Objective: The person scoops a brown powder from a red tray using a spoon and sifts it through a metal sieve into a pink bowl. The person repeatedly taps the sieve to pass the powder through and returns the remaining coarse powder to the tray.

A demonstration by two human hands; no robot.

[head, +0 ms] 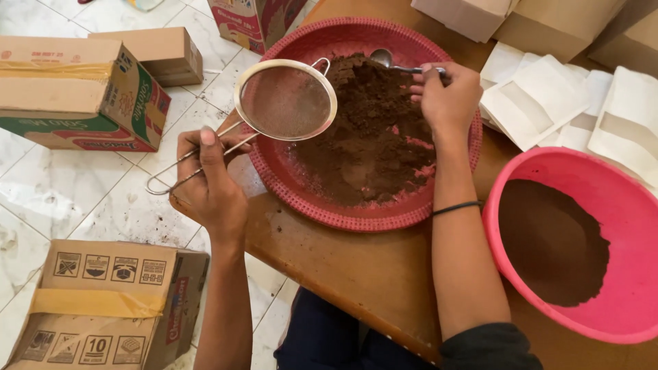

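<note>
- The left hand (209, 181) was closed around the wire handle of a sieve (286, 100), fingers (205, 147) clamped on it, thumb on top.
- The sieve's round mesh bowl hung over the left part of a red tray (356, 218); its mesh looked dusted with brown but held no heap.
- The right hand (449, 96) gripped a metal spoon (391, 62) at the far side of the tray, fingers pinched together on its handle; the spoon's bowl lay at the far edge of the powder.
- A heap of dark brown powder (370, 137) filled the middle and right of the tray, with bare red patches showing near its right rim.
- The tray sat on a brown wooden table (356, 274), close to its left edge.
- To the right, a pink bowl (630, 226) stood on the table, just beside the tray, holding a smooth layer of finer brown powder (548, 240).
- White paper pouches (548, 103) lay in a loose pile on the far right, beyond the pink bowl.
- A black band (456, 207) circled the right wrist.
- Cardboard boxes (75, 89) stood on the white tiled floor (89, 199) to the left, one more near the person's left arm.
</note>
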